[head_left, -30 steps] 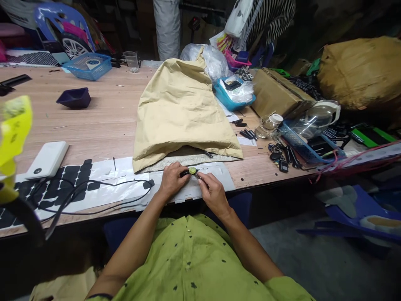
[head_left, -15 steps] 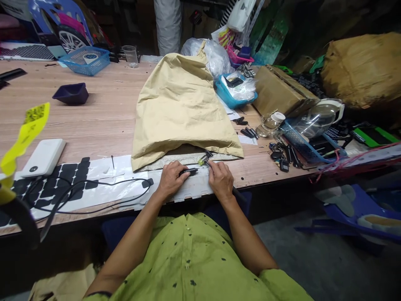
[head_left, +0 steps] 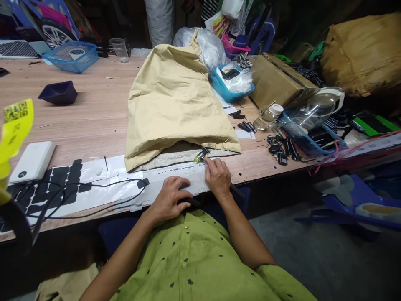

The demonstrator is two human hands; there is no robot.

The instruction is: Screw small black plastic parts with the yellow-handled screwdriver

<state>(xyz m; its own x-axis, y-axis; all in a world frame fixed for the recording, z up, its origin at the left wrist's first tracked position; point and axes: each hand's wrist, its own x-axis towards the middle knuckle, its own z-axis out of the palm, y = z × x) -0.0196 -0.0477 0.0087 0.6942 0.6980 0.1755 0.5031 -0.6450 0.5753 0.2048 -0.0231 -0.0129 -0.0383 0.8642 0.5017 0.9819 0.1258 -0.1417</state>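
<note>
My left hand [head_left: 171, 198] is closed around a slim black tool [head_left: 188, 202] at the near table edge, close to my body. My right hand [head_left: 217, 176] rests on the white sheet [head_left: 175, 177] and pinches a small tool with a yellow-green handle [head_left: 199, 157], its tip pointing toward the tan cloth bag [head_left: 175, 100]. The bag lies flat just beyond both hands, over a grey pad.
A white power bank [head_left: 31, 161] and black cable [head_left: 78, 196] lie left on a black-patterned sheet. A dark blue tray [head_left: 58, 93] and blue basket [head_left: 72, 56] sit far left. Boxes, blue baskets, a bottle and small black parts crowd the right. A yellow tag [head_left: 14, 125] hangs near left.
My hands have parted. The left hand drew the black tool back to the table edge, and the right hand carried the yellow-green tool right, toward the bag's hem.
</note>
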